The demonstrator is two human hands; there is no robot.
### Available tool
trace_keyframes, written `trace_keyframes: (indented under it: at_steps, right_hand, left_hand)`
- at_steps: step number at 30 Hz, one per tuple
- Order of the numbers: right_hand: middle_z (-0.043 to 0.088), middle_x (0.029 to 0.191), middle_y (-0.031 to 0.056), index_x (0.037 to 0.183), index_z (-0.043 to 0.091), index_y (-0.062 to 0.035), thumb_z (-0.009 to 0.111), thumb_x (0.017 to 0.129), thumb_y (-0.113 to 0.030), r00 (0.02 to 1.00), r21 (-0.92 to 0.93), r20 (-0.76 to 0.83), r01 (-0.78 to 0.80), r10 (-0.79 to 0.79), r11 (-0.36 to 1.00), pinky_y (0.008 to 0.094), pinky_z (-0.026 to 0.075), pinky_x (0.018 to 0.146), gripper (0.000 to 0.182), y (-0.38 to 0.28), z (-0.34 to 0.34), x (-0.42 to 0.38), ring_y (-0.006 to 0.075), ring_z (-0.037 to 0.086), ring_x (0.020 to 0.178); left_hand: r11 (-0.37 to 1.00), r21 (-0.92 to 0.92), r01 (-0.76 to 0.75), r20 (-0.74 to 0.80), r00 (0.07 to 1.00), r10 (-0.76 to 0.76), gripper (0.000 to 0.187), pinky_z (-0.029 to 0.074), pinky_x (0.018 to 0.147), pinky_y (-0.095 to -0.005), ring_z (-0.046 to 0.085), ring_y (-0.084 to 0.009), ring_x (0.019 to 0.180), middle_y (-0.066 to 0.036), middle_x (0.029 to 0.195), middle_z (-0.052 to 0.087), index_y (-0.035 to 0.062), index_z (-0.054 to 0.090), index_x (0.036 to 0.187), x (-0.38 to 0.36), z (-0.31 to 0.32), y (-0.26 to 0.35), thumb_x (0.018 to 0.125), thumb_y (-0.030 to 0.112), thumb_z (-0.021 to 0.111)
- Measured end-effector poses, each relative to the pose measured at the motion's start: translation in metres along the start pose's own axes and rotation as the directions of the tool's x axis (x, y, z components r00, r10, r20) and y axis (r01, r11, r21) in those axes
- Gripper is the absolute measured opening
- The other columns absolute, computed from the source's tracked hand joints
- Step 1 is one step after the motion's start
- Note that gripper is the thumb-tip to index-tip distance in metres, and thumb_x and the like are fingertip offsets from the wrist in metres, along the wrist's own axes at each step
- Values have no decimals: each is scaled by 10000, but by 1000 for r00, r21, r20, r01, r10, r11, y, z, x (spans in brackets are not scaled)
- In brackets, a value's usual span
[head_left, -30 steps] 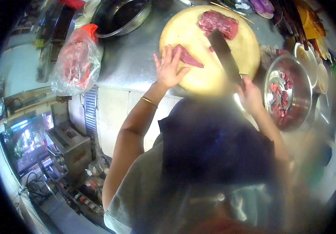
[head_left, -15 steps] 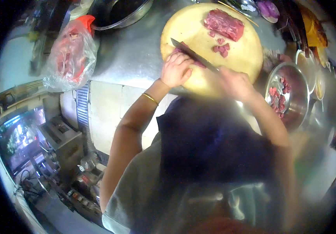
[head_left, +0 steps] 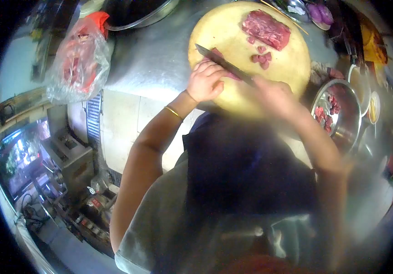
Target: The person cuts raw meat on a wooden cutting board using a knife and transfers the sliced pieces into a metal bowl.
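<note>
On a round, pale cutting board (head_left: pixel 233 23), my right hand (head_left: pixel 276 95) is closed round the handle of a knife (head_left: pixel 226 65). The blade points to the upper left and lies against a strip of red meat (head_left: pixel 216 52), largely hidden by the blade and fingers. My left hand (head_left: pixel 205 82) presses on that meat, its fingers bent and close together beside the blade. A larger block of meat (head_left: pixel 266 29) rests near the board's upper right edge, with several small cut pieces (head_left: pixel 262 59) below it.
A metal bowl (head_left: pixel 348 132) with meat pieces stands right of the board. Meat in a clear plastic bag (head_left: pixel 80 68) lies at the left, near a large dark pan (head_left: pixel 148 17). Purple onions (head_left: pixel 320 14) and a thin stick (head_left: pixel 292 21) are at the upper right.
The camera view has shifted slightly. The knife and both hands keep nearly the same places on the board, and a small piece of meat shows more clearly behind the blade.
</note>
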State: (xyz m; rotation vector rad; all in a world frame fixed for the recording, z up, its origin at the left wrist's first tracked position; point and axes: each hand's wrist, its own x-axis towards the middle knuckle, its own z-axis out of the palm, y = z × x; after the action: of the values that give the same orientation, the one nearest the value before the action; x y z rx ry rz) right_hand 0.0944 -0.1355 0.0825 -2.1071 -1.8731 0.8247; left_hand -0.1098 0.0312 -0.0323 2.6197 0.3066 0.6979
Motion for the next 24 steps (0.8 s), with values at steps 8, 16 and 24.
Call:
trace_keyframes:
  at_steps: [8, 16, 24]
  right_hand:
    - [661, 758, 194, 1019, 500, -81, 595, 904, -224, 1000, -27, -10, -6, 6, 1000, 501, 532, 645, 206, 8, 13, -7, 398, 668, 747]
    - [659, 817, 203, 1099, 506, -72, 586, 912, -251, 996, 45, -72, 48, -44, 998, 506, 527, 682, 271, -1, 21, 40, 411, 660, 786]
    - [637, 836, 238, 1250, 486, -47, 577, 932, -262, 903, 310, -296, -218, 312, 926, 500, 504, 734, 395, 66, 24, -58, 433, 646, 830]
  left_hand:
    - [1000, 21, 11, -7, 1000, -11, 309, 422, 1016, -452, 577, -273, 1091, -38, 1077, 656, 153, 701, 1025, 1, 1, 4, 738, 257, 646]
    - [997, 81, -7, -7, 1000, 8, 353, 427, 1013, -442, 582, -257, 1089, -30, 1106, 644, 145, 692, 1042, 0, 0, 5, 707, 254, 666]
    - [987, 68, 145, 49, 988, -149, 247, 292, 1092, -520, 493, -264, 1215, -34, 1145, 602, 176, 713, 1025, 24, -1, 27, 788, 225, 663]
